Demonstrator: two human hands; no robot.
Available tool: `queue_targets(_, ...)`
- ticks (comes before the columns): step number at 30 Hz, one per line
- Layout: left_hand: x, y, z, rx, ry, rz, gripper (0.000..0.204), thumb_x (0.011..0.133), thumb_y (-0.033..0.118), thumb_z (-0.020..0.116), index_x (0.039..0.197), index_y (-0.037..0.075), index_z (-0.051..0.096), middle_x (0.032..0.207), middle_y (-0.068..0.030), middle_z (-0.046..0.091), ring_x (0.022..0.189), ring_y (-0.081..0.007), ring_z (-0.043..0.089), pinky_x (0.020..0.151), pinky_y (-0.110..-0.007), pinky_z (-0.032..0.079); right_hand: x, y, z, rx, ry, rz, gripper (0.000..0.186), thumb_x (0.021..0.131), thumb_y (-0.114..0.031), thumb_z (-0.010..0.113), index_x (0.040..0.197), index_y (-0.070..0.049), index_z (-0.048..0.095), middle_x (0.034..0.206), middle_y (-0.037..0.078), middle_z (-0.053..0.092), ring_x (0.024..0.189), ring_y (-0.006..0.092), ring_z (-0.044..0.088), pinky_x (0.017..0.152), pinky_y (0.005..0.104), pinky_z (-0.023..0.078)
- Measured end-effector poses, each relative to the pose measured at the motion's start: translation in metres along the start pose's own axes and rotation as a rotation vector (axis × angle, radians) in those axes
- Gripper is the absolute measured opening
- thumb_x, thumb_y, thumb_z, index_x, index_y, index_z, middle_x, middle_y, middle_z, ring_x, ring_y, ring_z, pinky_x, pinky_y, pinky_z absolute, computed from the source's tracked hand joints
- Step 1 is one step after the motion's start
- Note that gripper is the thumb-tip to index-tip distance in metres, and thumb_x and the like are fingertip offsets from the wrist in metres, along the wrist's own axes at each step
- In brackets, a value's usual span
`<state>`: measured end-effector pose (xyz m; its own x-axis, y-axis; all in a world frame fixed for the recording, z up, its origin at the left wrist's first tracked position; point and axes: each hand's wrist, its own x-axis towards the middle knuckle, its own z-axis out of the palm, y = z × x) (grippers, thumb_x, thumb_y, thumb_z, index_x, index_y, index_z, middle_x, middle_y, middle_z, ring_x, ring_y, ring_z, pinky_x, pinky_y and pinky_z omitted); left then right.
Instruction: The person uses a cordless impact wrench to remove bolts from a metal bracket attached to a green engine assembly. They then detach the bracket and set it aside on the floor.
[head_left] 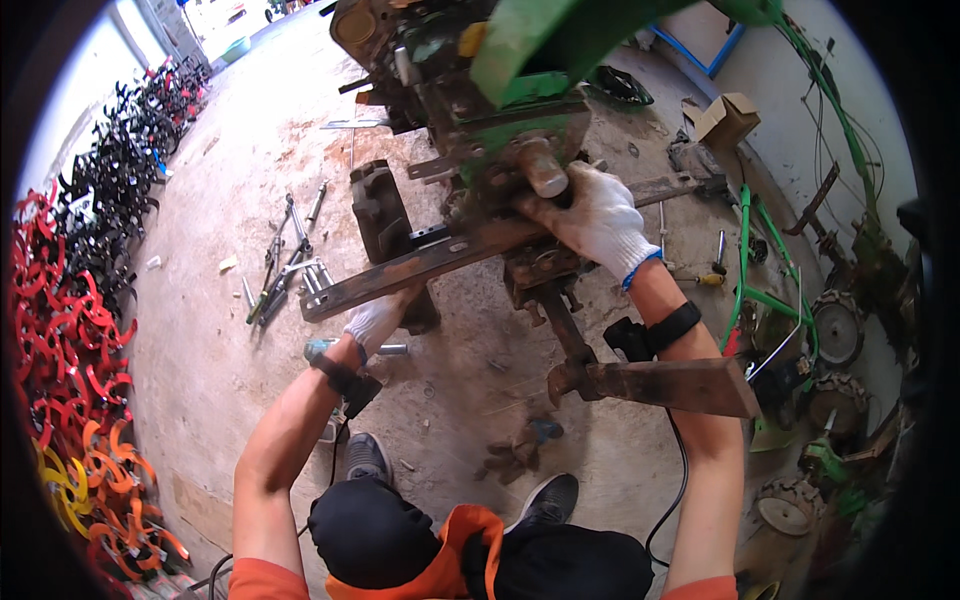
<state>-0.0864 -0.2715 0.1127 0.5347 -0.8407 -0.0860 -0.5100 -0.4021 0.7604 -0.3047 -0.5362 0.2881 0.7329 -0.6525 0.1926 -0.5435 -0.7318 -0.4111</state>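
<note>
A green tiller machine (500,80) stands in front of me, its rusty lower frame facing me. My right hand (595,215), in a white glove, grips the machine's rusty frame (540,265) just below a stubby round axle shaft (542,168). My left hand (378,320), also gloved, holds from below the near end of a long rusty flat bar (410,265) that runs across the frame. A second rusty bar (665,385) hangs lower on the right, beside my right forearm.
Several wrenches and hand tools (285,265) lie on the concrete floor to the left. Red and black tiller blades (70,330) are piled along the left wall. A cardboard box (725,120), green frames and small wheels (835,330) crowd the right side.
</note>
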Motion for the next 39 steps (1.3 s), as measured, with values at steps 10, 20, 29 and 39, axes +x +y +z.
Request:
queue_targets(10, 0.001, 0.012, -0.003, -0.057, -0.123, 0.133, 0.051, 0.123, 0.035, 0.046, 0.167, 0.011, 0.052, 0.164, -0.0136, 0.06, 0.149, -0.0245, 0.055, 0.126, -0.037, 0.039, 0.012, 0.032, 0.019, 0.137, 0.026, -0.061, 0.052, 0.096, -0.053, 0.083, 0.113, -0.004, 0.076, 0.104, 0.024, 0.08, 0.106, 0.0467, 0.076, 0.091, 0.0525, 0.06)
queue_targets(20, 0.018, -0.044, 0.036, -0.319, -0.146, 0.065, 0.047, 0.122, 0.029, 0.05, 0.163, 0.006, 0.054, 0.153, -0.0168, 0.063, 0.139, -0.026, 0.058, 0.119, -0.039, 0.045, 0.007, 0.038, 0.023, -0.078, -0.06, 0.03, 0.057, 0.106, -0.035, 0.079, 0.149, 0.0, 0.065, 0.144, 0.016, 0.076, 0.131, 0.0256, 0.072, 0.107, 0.0378, 0.058)
queue_targets(29, 0.02, -0.064, 0.066, -0.68, 0.108, 0.107, 0.053, 0.115, 0.023, 0.066, 0.154, -0.001, 0.039, 0.098, -0.0045, 0.068, 0.085, -0.0123, 0.067, 0.071, -0.028, 0.058, 0.002, 0.041, 0.023, 0.126, 0.047, -0.214, 0.045, 0.111, -0.026, 0.071, 0.147, 0.0, 0.063, 0.144, 0.018, 0.067, 0.134, 0.0271, 0.064, 0.114, 0.0384, 0.052)
queue_targets(39, 0.0, -0.013, 0.035, -0.619, 0.193, -0.084, 0.059, 0.106, 0.006, 0.071, 0.155, 0.005, 0.038, 0.086, -0.0018, 0.064, 0.075, -0.0115, 0.066, 0.057, -0.03, 0.053, 0.004, 0.034, 0.026, 0.186, 0.041, -0.219, 0.034, 0.111, -0.023, 0.07, 0.139, -0.003, 0.071, 0.131, 0.013, 0.077, 0.12, 0.025, 0.072, 0.105, 0.0393, 0.057)
